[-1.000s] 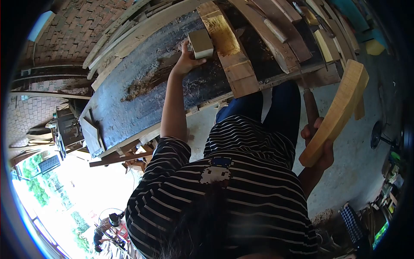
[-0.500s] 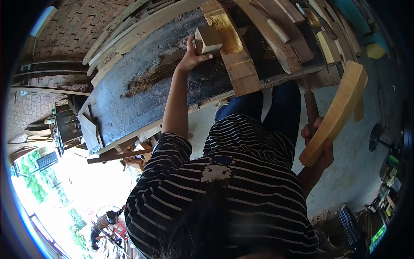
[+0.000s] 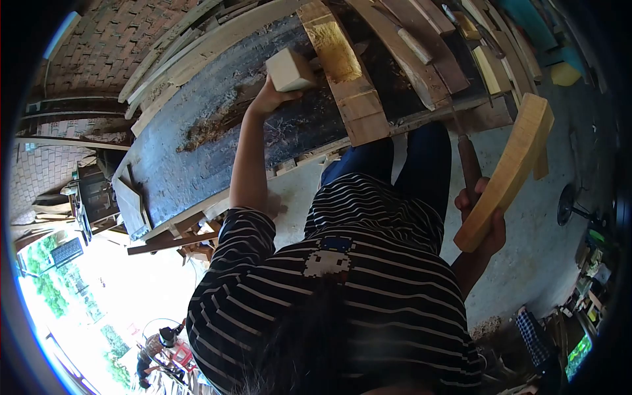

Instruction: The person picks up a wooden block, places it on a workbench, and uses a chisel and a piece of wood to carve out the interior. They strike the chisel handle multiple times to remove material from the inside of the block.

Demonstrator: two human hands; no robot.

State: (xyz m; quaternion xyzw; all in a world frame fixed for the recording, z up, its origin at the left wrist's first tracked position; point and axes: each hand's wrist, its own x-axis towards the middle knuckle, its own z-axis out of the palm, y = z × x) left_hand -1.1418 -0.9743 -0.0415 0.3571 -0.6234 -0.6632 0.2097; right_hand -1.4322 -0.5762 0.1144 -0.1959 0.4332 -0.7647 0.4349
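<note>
My left hand [image 3: 266, 99] reaches out over the dark workbench [image 3: 191, 158] and grips a pale wooden block [image 3: 289, 69] from below, lifted off the bench surface. The block is just left of a yellowish plank [image 3: 339, 62] that lies across the bench. My right hand [image 3: 486, 220] hangs by my side, closed on a long curved piece of light wood [image 3: 510, 168] together with a tool with a brown wooden handle [image 3: 469, 164]. My striped shirt and blue jeans fill the middle of the view.
Wood shavings [image 3: 204, 128] lie on the bench. Several planks and offcuts [image 3: 428, 52] are stacked at the bench's right end. Long boards [image 3: 178, 56] lean along the far edge by a brick floor. A fan [image 3: 569, 204] stands on the concrete at right.
My left hand has carried the block leftward, away from the yellowish plank, and turned it. My right hand has kept the curved wood and the tool in place.
</note>
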